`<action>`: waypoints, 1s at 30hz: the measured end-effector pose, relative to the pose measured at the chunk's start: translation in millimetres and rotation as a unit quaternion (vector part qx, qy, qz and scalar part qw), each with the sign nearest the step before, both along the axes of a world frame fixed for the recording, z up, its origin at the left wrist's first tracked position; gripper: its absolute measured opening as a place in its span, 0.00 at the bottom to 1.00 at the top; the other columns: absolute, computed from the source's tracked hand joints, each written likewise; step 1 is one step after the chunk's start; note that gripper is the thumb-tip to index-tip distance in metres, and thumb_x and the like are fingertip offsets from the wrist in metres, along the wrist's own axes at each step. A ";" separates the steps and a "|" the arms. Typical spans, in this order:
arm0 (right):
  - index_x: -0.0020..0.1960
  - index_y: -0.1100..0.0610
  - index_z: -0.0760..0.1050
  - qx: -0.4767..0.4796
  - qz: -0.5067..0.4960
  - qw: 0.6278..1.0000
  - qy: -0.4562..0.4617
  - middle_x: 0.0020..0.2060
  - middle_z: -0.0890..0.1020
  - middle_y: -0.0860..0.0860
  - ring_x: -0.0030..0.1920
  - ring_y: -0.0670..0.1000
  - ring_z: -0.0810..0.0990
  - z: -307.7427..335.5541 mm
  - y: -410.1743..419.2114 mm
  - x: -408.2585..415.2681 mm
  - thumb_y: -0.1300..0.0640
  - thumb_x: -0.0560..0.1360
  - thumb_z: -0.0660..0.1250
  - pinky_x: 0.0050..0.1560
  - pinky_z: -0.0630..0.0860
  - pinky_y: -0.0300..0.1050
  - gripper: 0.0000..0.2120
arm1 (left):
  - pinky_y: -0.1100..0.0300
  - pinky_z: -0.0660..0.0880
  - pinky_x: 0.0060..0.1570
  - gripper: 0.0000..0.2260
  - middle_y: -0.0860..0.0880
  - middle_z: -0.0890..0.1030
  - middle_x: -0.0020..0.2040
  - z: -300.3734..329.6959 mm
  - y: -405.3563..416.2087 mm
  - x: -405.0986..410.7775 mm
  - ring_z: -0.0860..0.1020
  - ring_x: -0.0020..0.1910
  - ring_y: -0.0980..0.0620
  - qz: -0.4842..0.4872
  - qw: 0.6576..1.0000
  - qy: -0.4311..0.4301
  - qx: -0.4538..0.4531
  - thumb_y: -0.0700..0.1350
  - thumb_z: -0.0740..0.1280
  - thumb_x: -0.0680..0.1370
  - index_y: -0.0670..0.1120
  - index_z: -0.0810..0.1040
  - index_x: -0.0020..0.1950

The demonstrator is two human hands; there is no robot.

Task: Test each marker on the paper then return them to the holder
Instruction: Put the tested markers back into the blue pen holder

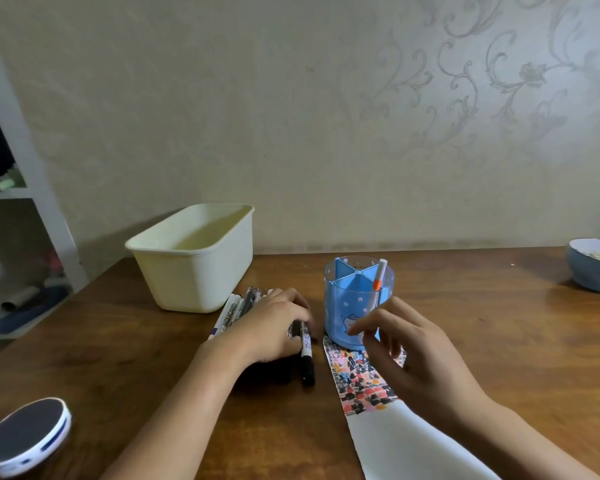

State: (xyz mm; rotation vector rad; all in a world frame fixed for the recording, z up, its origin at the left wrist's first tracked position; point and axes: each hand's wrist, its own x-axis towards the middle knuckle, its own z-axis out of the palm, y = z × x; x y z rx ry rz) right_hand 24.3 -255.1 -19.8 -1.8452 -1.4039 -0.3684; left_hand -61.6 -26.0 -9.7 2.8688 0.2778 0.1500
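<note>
Black-capped marker (306,355) lies under the left hand (274,327), whose fingers curl over it at the paper's (395,441) nine o'clock. Right hand (409,358) hovers loose and empty before the blue holder (343,306) at twelve o'clock — one orange marker (380,277) inside. Lift just one, uncap clear of the scribbles — I'd test on white.

1. Support surface: brown wooden table (482,327), set against the wall.
2. Cream plastic bin (196,263), rear left.
3. Loose markers (238,308), lying just in front of the bin.
4. Black marker (307,360), beside the paper strip (395,434).
5. Blue pen holder (350,306), standing on the strip's far end.
6. Bowl (594,268), right edge.
7. Round white-rimmed disc (23,436), front left.
</note>
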 end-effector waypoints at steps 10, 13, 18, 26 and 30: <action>0.68 0.37 0.68 -0.056 0.044 0.996 0.046 0.53 0.76 0.35 0.47 0.43 0.80 -2.0 2.6 -1.2 0.53 0.77 0.70 0.43 0.81 0.38 0.23 | 0.49 0.71 0.62 0.15 0.64 0.78 0.50 22.4 -4.6 -4.8 0.74 0.56 0.62 -0.013 0.982 -0.107 -0.156 0.39 0.75 0.72 0.61 0.83 0.45; 0.71 0.37 0.67 -0.059 0.052 0.995 0.066 0.58 0.78 0.36 0.49 0.41 0.81 -1.6 3.5 -2.7 0.49 0.76 0.71 0.48 0.82 0.40 0.26 | 0.49 0.74 0.60 0.16 0.64 0.80 0.47 26.2 -9.1 -4.4 0.77 0.52 0.61 -0.031 0.975 -0.105 -0.196 0.38 0.75 0.73 0.61 0.84 0.45; 0.58 0.46 0.80 0.023 0.054 0.993 0.099 0.47 0.82 0.40 0.47 0.44 0.83 -0.7 4.9 -3.4 0.56 0.76 0.73 0.42 0.80 0.35 0.12 | 0.49 0.74 0.61 0.09 0.60 0.83 0.48 26.0 -20.6 -2.3 0.79 0.54 0.60 -0.087 0.968 -0.105 -0.211 0.43 0.77 0.72 0.56 0.84 0.48; 0.51 0.54 0.80 0.156 0.041 0.960 0.227 0.36 0.82 0.38 0.36 0.44 0.82 17.7 -5.7 4.0 0.49 0.76 0.66 0.36 0.77 0.36 0.10 | 0.68 0.73 0.49 0.12 0.53 0.79 0.52 22.7 -17.2 2.3 0.78 0.50 0.59 -0.021 0.915 -0.300 -0.269 0.47 0.68 0.75 0.51 0.78 0.58; 0.53 0.55 0.79 0.165 0.050 0.955 0.243 0.36 0.82 0.37 0.38 0.43 0.82 18.3 -6.7 4.2 0.50 0.76 0.65 0.36 0.76 0.33 0.11 | 0.71 0.70 0.52 0.22 0.59 0.72 0.62 13.8 -18.3 5.9 0.74 0.58 0.63 0.004 0.958 -0.248 -0.141 0.38 0.62 0.80 0.58 0.74 0.70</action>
